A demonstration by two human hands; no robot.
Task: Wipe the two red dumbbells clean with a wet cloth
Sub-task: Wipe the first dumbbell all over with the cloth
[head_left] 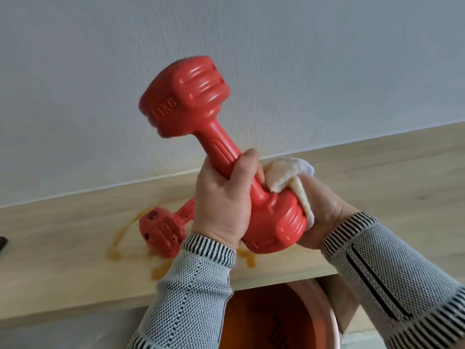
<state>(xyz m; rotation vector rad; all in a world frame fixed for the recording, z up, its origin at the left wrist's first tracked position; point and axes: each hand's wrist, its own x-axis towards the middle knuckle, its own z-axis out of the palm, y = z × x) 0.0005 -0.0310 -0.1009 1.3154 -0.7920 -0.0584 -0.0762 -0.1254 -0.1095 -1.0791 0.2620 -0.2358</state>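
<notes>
This looks like a room in a home rather than a gym or workshop. The far wall (276, 59) is covered in pale, finely textured wallpaper, the kind found in a living room or bedroom. A light wood-grain shelf (63, 248) runs along its foot from left to right, stained with brownish spills (120, 238). Below the shelf's near edge stands an orange plastic basin (274, 321), an ordinary household washing bowl. The small red dumbbells (161, 230), one stamped with a light weight mark, are home-exercise gear. The person's knitted sleeves (191, 293) are everyday indoor clothes.
</notes>
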